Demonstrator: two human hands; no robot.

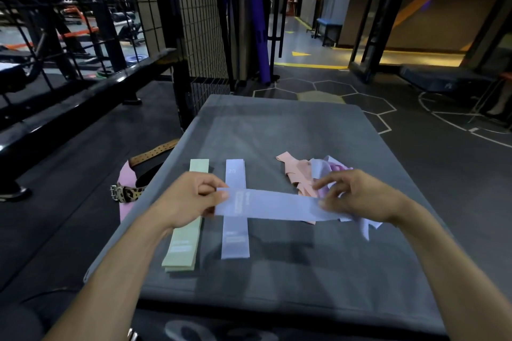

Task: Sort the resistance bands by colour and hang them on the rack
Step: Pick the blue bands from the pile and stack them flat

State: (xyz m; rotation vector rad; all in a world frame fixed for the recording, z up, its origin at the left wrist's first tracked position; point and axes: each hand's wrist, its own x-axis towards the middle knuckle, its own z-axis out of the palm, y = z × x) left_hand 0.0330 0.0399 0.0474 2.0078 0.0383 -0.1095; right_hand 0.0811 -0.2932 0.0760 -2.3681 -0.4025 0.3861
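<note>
I hold a lavender resistance band [273, 205] stretched flat and crosswise above the grey padded platform [291, 130]. My left hand [191, 196] pinches its left end and my right hand [357, 196] grips its right end. Under it lie two sorted stacks running lengthwise: green bands [184, 243] on the left and lavender bands [235, 238] beside them. An unsorted heap of peach, pink and lavender bands [302, 171] lies at the right, partly hidden by my right hand.
A black wire grid rack [199, 25] stands beyond the platform's far left corner. On the floor at the left lie a pink mat [126, 183], a leopard-print belt [128, 192] and a tan belt [155, 151]. Purple foam rollers [259, 22] lean upright behind.
</note>
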